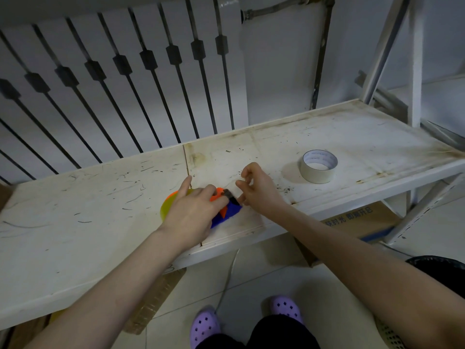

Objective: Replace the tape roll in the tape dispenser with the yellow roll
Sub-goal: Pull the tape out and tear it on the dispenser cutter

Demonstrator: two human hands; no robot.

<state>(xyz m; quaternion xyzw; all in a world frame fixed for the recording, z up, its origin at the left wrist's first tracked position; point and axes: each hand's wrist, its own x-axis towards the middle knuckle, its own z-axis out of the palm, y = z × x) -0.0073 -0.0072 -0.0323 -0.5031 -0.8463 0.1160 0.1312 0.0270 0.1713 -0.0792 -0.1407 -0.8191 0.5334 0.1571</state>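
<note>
Yellow roll (168, 205) in blue-orange dispenser (227, 211) | left hand (193, 210) clamps dispenser | right hand (259, 190) pinching at its front, contents unclear

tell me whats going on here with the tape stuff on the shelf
A person is working on a blue and orange plastic tape dispenser on the scuffed white shelf. The left hand presses down on it, covering a translucent yellow tape roll that seems already fitted. The right hand pinches at the dispenser's front end, possibly feeding the tape. A cream-coloured tape roll lies apart to the right, untouched.
</note>
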